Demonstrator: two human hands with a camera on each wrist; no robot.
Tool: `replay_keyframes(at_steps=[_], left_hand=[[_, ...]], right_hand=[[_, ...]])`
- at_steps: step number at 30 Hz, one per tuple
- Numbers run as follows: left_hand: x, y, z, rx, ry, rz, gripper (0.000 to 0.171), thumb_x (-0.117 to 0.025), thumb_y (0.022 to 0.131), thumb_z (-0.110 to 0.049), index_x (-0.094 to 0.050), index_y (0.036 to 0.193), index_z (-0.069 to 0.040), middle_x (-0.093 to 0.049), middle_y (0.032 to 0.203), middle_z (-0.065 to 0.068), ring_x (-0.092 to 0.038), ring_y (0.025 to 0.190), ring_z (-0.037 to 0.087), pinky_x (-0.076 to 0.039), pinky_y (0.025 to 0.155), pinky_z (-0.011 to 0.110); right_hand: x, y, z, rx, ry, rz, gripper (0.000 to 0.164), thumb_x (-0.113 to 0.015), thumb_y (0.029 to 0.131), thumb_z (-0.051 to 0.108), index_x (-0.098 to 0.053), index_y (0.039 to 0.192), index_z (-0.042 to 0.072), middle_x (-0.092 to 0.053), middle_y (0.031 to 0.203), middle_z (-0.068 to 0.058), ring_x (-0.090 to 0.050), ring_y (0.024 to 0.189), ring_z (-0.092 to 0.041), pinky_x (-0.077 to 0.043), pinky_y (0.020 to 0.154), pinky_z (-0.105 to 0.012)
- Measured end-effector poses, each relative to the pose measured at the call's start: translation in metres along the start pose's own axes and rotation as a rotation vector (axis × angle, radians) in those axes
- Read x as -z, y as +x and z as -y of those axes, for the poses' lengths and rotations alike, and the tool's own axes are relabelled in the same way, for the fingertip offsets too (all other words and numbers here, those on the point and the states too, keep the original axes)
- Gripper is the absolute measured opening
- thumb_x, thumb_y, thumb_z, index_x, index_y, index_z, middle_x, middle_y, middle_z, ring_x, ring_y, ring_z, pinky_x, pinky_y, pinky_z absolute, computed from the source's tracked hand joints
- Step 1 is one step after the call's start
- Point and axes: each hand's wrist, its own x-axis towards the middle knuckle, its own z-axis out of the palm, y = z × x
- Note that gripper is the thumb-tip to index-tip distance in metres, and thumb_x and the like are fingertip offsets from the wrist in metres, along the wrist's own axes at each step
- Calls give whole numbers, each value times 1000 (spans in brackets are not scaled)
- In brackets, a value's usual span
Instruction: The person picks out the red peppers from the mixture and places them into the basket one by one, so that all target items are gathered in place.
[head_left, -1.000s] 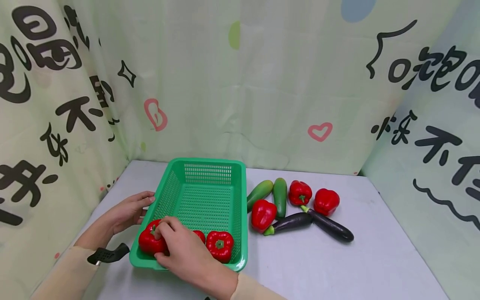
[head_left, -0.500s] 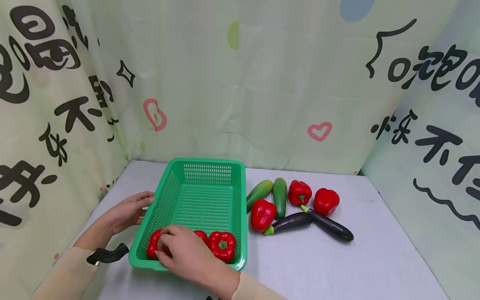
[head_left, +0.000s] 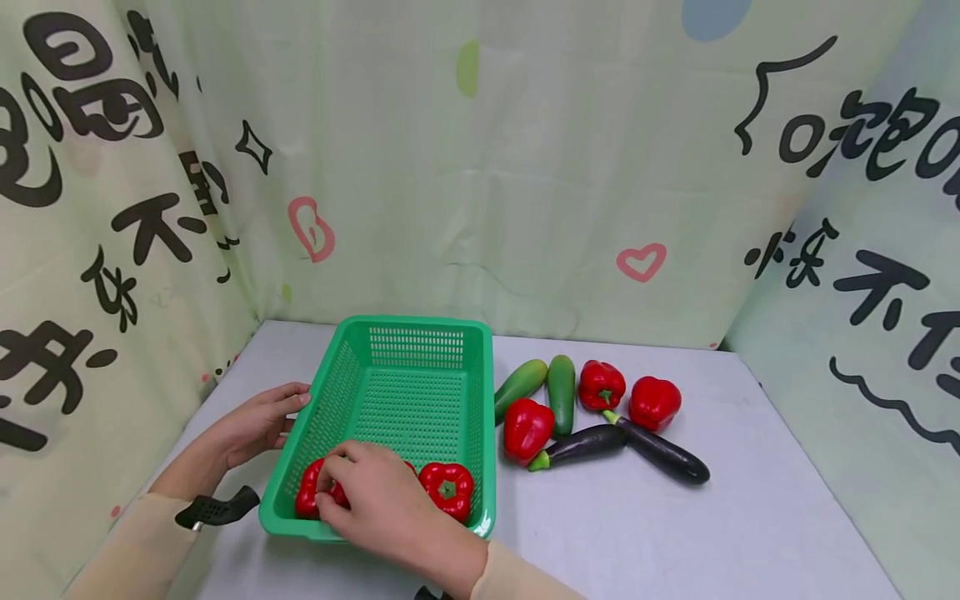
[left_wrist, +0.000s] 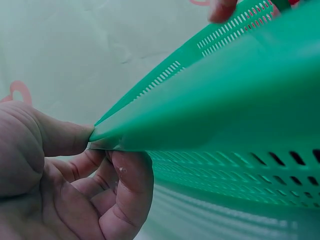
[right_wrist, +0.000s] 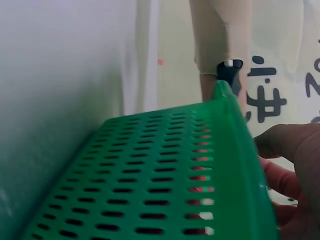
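Basket (head_left: 416, 404): green, slotted walls, standing upright on the white table (head_left: 600, 533).
Left hand (head_left: 258, 425): at the basket's left rim; thumb above, fingers below, pinching the edge between them.
Right hand (head_left: 386, 500): inside the near end of the basket, back of the hand upward; fingers curled round the right side of the near-left pepper (head_left: 306, 492).
Near-left pepper: red, in the basket's near left corner, partly covered by the fingers.
Middle pepper (head_left: 411, 467): only a red sliver visible past the right hand.
Near-right pepper (head_left: 447, 490): red, in the near right corner, green stem toward the camera.
Cucumbers (head_left: 560, 396): two, green, on the table just right of the basket, the left one partly hidden by its rim.
Loose peppers (head_left: 528, 431): three, red, one near the basket, two farther right.
Eggplants (head_left: 663, 450): two, dark purple, green stems, in front of the cucumbers.
Wrist strap (head_left: 217, 507): black, at the left sleeve cuff.
Curtain (head_left: 465, 183): pale, printed with hearts and black characters, behind the table.
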Motion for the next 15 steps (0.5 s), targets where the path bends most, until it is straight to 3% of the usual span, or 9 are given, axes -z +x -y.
replay_keyframes(at_steps=[8,15], left_hand=[[-1,0,0,-7,-2,33,57,-41,113,-32,-28,150,9,-68,111,0,-72,99,16,-61,86,35],[-1,0,-2,10,-3,13,59,-43,112,-34,-28,151,8,-67,112,-1,-71,100,16,-61,87,35]], right_hand=[[17,-1,-5,-25,45,-30,6,-72,96,29,-72,99,23,-71,115,8,-66,101,-4,-53,90,-17],[30,-3,-12,-47,88,-70,6,-72,96,25,-72,101,21,-71,115,6,-65,100,-5,-51,87,-16]])
